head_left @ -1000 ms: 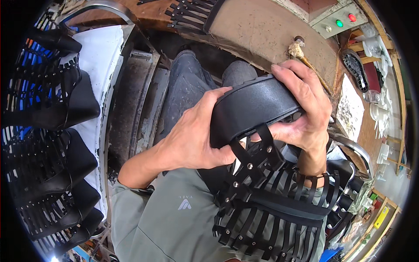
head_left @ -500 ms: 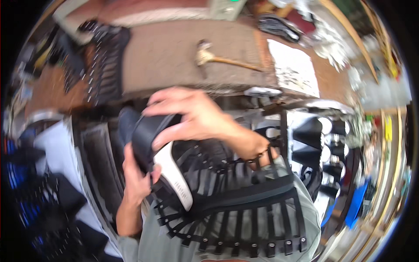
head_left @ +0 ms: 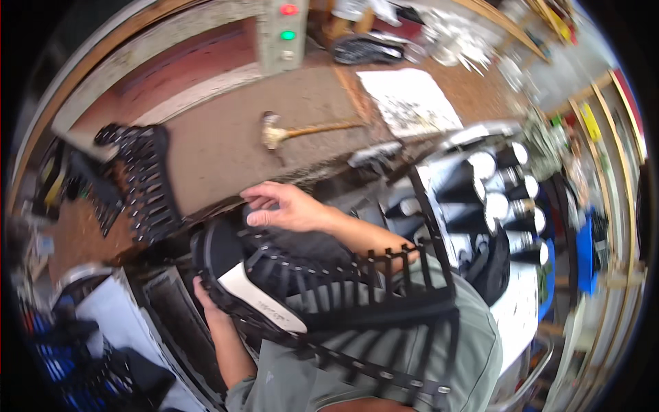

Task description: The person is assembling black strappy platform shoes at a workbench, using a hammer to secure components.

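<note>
Far left: black strapped footwear (head_left: 75, 364), blurred, by a white sheet (head_left: 123, 323). Further in and higher up, a black strapped piece (head_left: 156, 175) lies on the table (head_left: 220, 137).

Left hand (head_left: 208, 296): forearm slants up from the lower edge; hand raised at the shoe's outer left side, a digit lying along its edge. Most fingers hidden beneath. Grip closed on the strapped black shoe (head_left: 261, 301), supporting it from below; tightness cannot be told.

Shoe: held tilted in front of the torso, rounded end at upper left, pale insole visible. Its long strapped shaft extends right, across the grey-green shirt (head_left: 473, 343).

Right hand (head_left: 292, 208): forearm reaches leftward behind the shaft's straps; hand just above the shoe's upper straps. Fingers point left, slightly bent and parted; thumb below, apart from them. Grip spread, nothing held. Contact with the straps: cannot tell.

Beyond that hand, a hammer (head_left: 273, 132) lies on the table, handle to the right. Next right, stained white paper (head_left: 408, 103). Far right, black shoes with white round ends (head_left: 460, 184) in a cluster.
</note>
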